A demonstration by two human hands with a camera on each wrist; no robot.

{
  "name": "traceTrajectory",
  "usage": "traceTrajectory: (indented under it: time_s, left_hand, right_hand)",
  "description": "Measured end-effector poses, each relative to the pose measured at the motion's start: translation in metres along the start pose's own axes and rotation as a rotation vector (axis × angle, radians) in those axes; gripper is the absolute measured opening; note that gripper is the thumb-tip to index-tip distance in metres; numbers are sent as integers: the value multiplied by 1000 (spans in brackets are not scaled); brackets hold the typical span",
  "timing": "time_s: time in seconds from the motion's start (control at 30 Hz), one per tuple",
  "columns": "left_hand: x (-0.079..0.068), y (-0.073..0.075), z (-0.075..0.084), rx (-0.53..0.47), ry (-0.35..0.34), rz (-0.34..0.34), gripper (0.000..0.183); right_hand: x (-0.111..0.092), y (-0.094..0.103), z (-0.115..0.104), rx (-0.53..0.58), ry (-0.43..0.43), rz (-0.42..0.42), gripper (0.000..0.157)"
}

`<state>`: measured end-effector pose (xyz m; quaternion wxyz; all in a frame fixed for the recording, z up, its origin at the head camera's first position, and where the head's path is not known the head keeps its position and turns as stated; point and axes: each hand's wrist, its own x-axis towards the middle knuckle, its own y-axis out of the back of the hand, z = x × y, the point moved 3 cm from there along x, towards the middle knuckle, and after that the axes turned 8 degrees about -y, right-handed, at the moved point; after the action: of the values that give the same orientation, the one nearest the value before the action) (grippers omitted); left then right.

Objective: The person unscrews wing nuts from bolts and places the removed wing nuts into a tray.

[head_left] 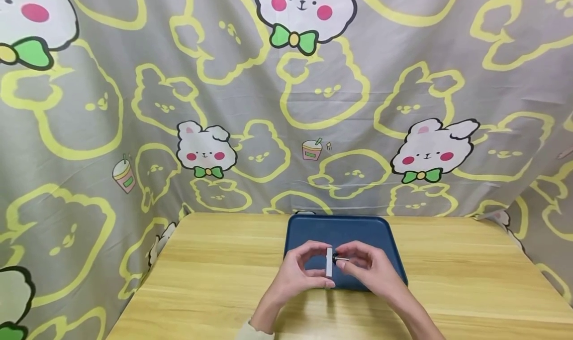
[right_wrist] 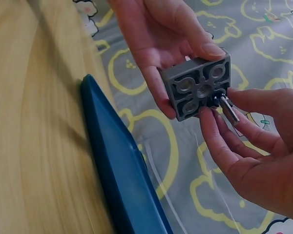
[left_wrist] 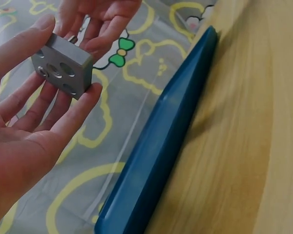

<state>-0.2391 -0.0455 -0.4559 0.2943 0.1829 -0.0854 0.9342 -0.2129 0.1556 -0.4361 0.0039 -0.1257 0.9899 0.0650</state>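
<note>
My left hand [head_left: 297, 273] holds a grey square metal-looking block [head_left: 329, 263] upright by its edges, thumb on one side and fingers on the other. Round holes pierce the smooth face in the left wrist view; the ribbed face [right_wrist: 201, 88] shows in the right wrist view, with round recesses near its corners and one in the centre. At one corner of that ribbed face a thin metal pin with a black base [right_wrist: 228, 110] sticks out. My right hand [head_left: 373, 268] pinches this pin near its base between thumb and fingers. Both hands are raised above a blue tray.
The dark blue tray [head_left: 340, 226] with a raised rim lies on a wood-grain table [head_left: 215, 265] beneath the hands. Behind and to the left hangs a grey curtain [head_left: 250, 101] printed with cartoon animals, reaching down to the table edge.
</note>
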Motion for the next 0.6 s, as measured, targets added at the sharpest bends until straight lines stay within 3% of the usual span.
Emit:
traceTrajectory:
  time_s: [0.6]
  left_hand:
    - [-3, -7, -3, 19, 24, 23, 58]
  right_hand:
    - [1, -2, 2, 10, -36, 51, 24]
